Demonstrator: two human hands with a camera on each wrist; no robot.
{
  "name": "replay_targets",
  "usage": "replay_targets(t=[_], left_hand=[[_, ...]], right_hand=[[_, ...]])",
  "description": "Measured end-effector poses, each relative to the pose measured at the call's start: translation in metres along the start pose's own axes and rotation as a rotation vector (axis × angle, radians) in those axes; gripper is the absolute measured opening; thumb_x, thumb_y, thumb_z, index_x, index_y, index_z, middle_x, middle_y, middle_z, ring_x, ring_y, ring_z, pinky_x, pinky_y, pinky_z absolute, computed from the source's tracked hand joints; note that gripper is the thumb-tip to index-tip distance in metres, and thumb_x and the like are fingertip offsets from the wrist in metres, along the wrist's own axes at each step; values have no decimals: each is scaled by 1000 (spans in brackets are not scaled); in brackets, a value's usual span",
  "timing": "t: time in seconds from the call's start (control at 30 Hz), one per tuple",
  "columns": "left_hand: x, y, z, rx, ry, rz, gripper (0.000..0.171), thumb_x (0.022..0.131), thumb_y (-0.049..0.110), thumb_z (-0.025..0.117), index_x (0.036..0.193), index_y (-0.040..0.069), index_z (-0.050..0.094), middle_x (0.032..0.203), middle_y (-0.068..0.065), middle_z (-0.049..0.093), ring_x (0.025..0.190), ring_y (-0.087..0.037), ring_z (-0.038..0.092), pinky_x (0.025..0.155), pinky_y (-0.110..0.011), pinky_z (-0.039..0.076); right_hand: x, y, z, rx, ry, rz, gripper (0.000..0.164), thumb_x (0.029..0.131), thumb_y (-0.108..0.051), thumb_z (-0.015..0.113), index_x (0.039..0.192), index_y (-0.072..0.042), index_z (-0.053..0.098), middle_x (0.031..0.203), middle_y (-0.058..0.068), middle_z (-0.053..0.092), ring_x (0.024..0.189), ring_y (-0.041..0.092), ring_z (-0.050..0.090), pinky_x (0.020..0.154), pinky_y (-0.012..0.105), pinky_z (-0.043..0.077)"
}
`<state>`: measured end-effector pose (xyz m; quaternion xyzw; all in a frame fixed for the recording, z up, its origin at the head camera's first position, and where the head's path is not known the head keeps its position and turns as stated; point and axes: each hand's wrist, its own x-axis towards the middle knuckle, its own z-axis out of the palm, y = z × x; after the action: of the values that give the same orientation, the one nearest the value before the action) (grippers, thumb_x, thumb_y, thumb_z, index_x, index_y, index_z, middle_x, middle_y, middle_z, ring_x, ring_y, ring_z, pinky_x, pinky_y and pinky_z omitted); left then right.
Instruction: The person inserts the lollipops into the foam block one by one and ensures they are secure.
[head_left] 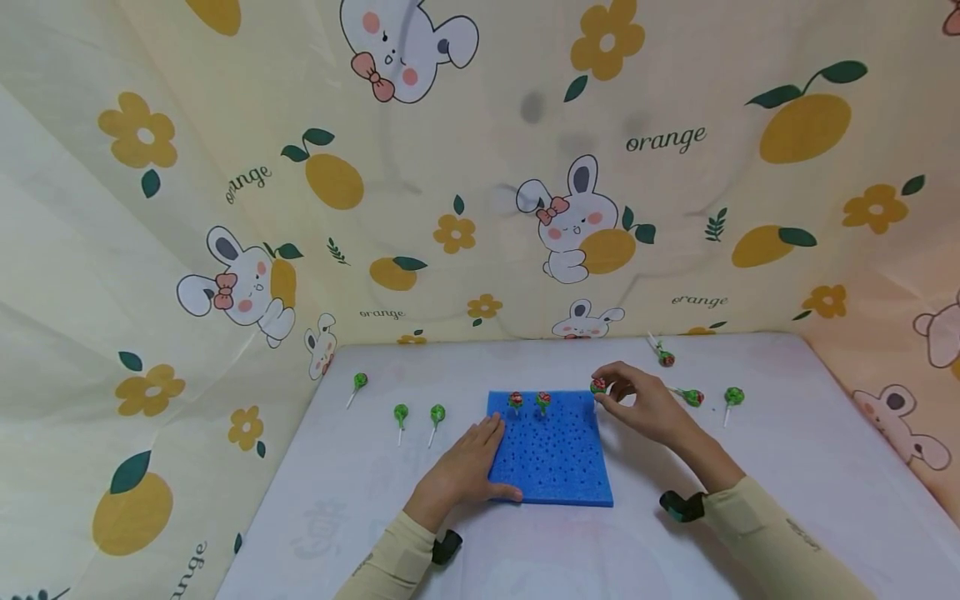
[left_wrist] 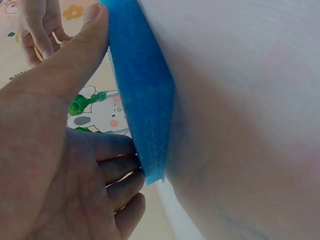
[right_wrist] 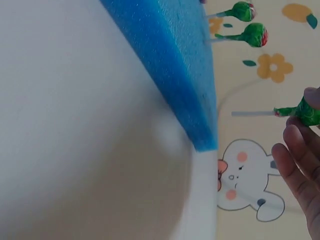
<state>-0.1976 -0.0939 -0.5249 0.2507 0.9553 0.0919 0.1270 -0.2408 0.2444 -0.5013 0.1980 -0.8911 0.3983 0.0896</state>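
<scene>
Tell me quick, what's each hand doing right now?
Left hand: open, touching the blue foam block.
Right hand: pinching a lollipop by its candy end.

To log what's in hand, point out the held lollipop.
The lollipop the right hand pinches by its wrapped head; two others stand in the blue foam, the rest lie on the table.

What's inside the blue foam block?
Two lollipops stand in the blue foam block near its far edge, wrapped heads showing above. Their lower stick ends are hidden in the foam. The held lollipop, in the right hand, isn't in it.
</scene>
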Motion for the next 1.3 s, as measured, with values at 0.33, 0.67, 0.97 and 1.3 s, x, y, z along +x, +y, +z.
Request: replay_targets(t=[0.33,0.67,0.97,1.3], left_hand=[[0,0,0,-5,-1,-12,123,84,71,80,171,4,25,179,-10,20,165,-27,20,134,-40,23],[0,0,2,6,0,-18,123,84,72,79,171,5,24,180,-10,19,166,-27,19,134,-40,22],[1,0,2,9,0,-13,123,84,73,78,171,5,24,180,-10,19,166,-27,19,134,-40,22],[0,1,0,13,-4,-9,122,84,73,78,171,4,25,179,-11,20,165,-27,19,134,-40,22]], right_hand=[[6,-8,9,13,-17,36,35,97,-11,82,129,-8,68,109,2,75,89,17,67,83,45,64],[12,-8,17,-10,-26,37,31,97,-16,83,126,-13,71,108,-1,75,88,16,63,74,24,57],[16,-12,25,-1,-51,17,31,98,-13,81,127,-12,69,112,0,74,90,15,63,77,25,57],[21,-12,33,10,-85,17,31,99,-15,80,128,-9,69,114,2,73,93,17,64,82,39,62]])
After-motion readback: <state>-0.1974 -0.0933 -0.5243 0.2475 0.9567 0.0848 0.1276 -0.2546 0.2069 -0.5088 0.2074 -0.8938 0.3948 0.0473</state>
